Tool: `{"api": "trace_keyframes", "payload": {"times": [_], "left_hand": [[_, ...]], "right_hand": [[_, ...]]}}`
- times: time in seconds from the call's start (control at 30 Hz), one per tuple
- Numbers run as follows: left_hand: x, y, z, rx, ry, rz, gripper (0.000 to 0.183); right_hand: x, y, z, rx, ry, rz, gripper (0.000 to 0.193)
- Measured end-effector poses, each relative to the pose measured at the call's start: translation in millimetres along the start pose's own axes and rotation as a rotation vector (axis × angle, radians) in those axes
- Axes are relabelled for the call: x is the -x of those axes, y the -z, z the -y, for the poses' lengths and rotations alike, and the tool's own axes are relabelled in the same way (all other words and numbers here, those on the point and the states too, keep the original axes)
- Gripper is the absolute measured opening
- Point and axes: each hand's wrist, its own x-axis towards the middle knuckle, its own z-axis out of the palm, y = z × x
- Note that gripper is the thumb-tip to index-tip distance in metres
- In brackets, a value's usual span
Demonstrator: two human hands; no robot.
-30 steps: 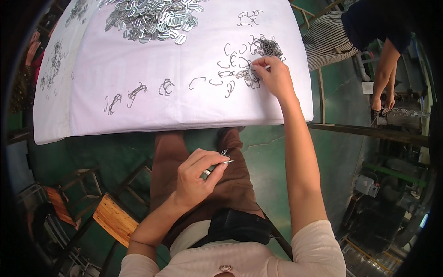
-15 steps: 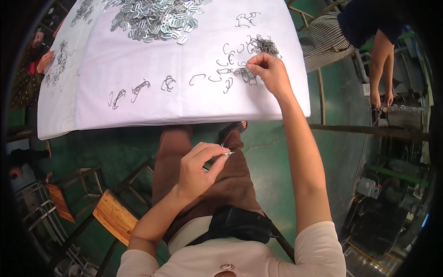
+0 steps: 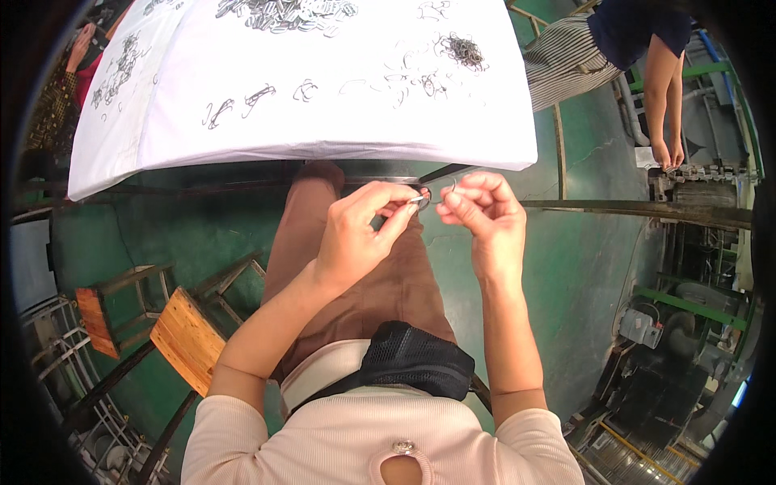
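Note:
Over my lap, below the table's front edge, my left hand [image 3: 360, 234] pinches a small metal clip [image 3: 420, 200] between thumb and fingers. My right hand [image 3: 481, 214] is right beside it, fingertips pinching a thin wire hook [image 3: 453, 187] close to the clip. On the white-covered table [image 3: 323, 121] lie loose wire hooks [image 3: 412, 81], a dark tangle of wire pieces [image 3: 465, 50] and a heap of metal clips [image 3: 283, 12] at the far edge. A few assembled pieces [image 3: 242, 101] lie in a row at the left.
A person in a dark top and striped garment [image 3: 630, 48] bends over a machine at the right. Another person's hand [image 3: 81, 44] rests at the table's far left. A wooden stool [image 3: 182, 327] stands left of my legs, metal racks at the lower left, machinery at the right.
My right hand left the loose hooks on the table and came down to my lap with a hook. My left hand rose slightly to meet it, clip still held.

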Motion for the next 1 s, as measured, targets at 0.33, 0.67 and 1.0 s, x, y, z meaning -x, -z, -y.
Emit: {"api": "trace_keyframes", "payload": {"times": [0.33, 0.67, 1.0], "left_hand": [[6.2, 1.5, -8.2, 0.005, -0.029, 0.013, 0.015], [8.9, 3.8, -8.3, 0.066, -0.009, -0.016, 0.014], [9.8, 3.0, -12.5, 0.003, -0.068, -0.035, 0.013]], "right_hand": [[24.3, -3.6, -6.5, 0.041, 0.172, 0.037, 0.010], [23.1, -10.4, -13.0, -0.036, 0.112, 0.233, 0.019], [30.3, -9.2, -6.0, 0.118, 0.054, 0.069, 0.014]]}}
